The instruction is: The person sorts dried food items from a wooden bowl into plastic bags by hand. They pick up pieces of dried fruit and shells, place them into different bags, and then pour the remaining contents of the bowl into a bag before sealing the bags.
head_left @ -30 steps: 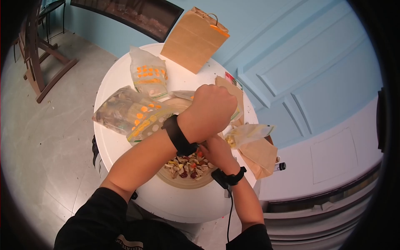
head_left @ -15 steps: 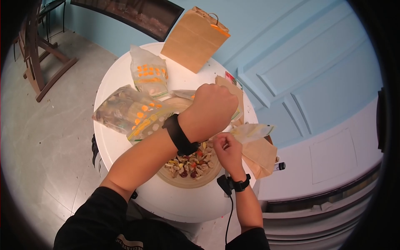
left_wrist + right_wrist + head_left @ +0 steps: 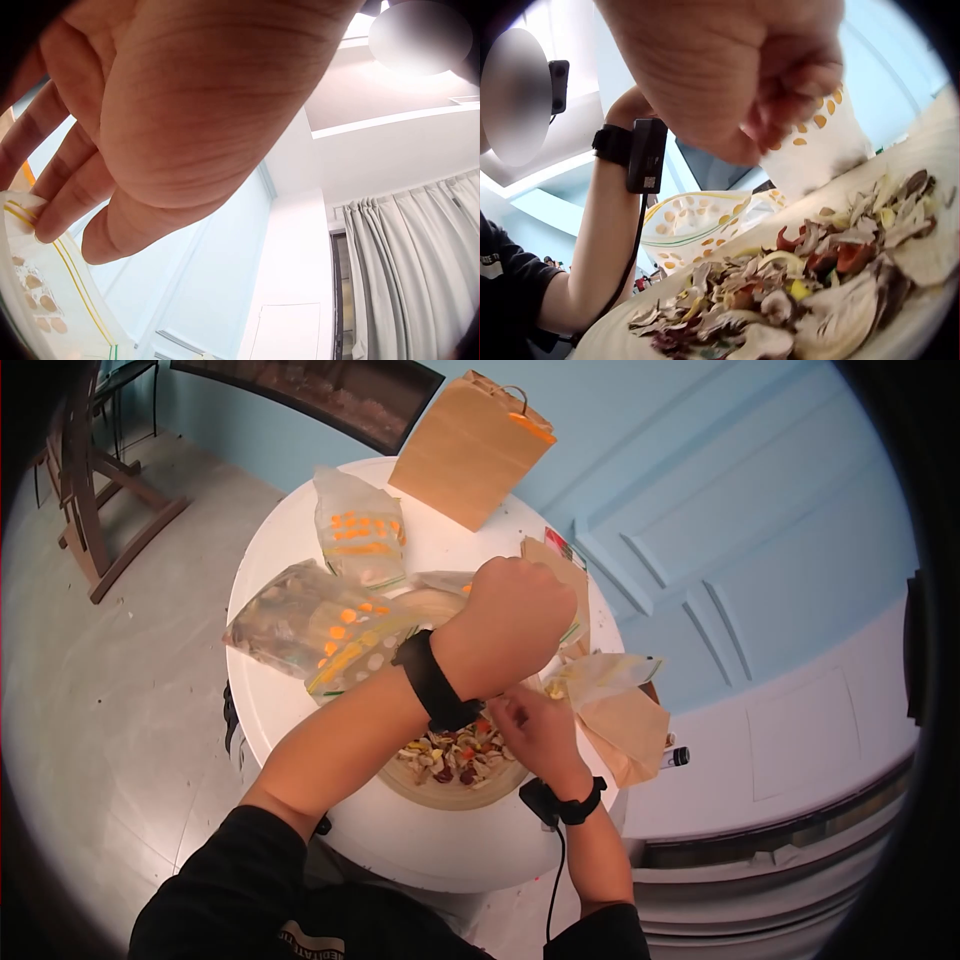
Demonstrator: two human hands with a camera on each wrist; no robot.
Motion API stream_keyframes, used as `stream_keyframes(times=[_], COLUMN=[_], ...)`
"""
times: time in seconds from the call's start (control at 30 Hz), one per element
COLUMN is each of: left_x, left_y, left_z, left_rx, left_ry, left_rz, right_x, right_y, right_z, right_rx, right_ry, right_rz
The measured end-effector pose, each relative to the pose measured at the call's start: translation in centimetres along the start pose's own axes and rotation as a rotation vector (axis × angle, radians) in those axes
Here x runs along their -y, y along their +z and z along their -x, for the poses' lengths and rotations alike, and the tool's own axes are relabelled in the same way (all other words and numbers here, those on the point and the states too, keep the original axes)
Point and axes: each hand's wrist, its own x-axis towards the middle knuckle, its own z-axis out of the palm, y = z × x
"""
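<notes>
A bowl (image 3: 440,792) of dried, mixed-colour pieces stands on the round white table, its contents (image 3: 780,300) close up in the right wrist view. My left hand (image 3: 508,628) reaches across above the bowl. In the left wrist view the left fingers (image 3: 71,199) grip the zip edge of a clear dotted bag (image 3: 49,289). Beneath it, my right hand (image 3: 540,735) hovers over the bowl's right side. Its fingers (image 3: 787,112) are curled, with a dotted bag (image 3: 821,146) behind them; nothing is plainly seen in them.
Zip bags (image 3: 300,615) lie left of the bowl, another (image 3: 360,535) behind them. A tall paper bag (image 3: 470,450) stands at the table's back. To the right are a small clear bag (image 3: 610,675), a flat paper bag (image 3: 625,730) and a dark-capped marker (image 3: 676,757).
My right hand first drew back from under the left hand, its fingers curled, then moved a little left toward it again. The left hand has stayed nearly still.
</notes>
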Motion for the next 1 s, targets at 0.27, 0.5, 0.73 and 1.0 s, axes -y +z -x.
stream_keyframes(times=[0.27, 0.5, 0.73, 1.0], left_x=[-0.1, -0.1, -0.1, -0.1], left_y=[0.1, 0.1, -0.1, 0.1], left_z=[-0.1, -0.2, -0.1, -0.1], left_rx=[0.039, 0.052, 0.046, 0.037], left_ry=[-0.027, -0.033, -0.026, -0.015], left_rz=[0.019, 0.008, 0.002, -0.002], right_x=[-1.8, -2.6, -1.8, -2.1], right_y=[0.6, 1.6, 0.6, -0.4], right_z=[0.4, 0.5, 1.1, 2.0], right_rx=[0.362, 0.34, 0.262, -0.091], right_ry=[-0.014, -0.022, 0.109, 0.116], right_rz=[0.107, 0.093, -0.071, -0.246])
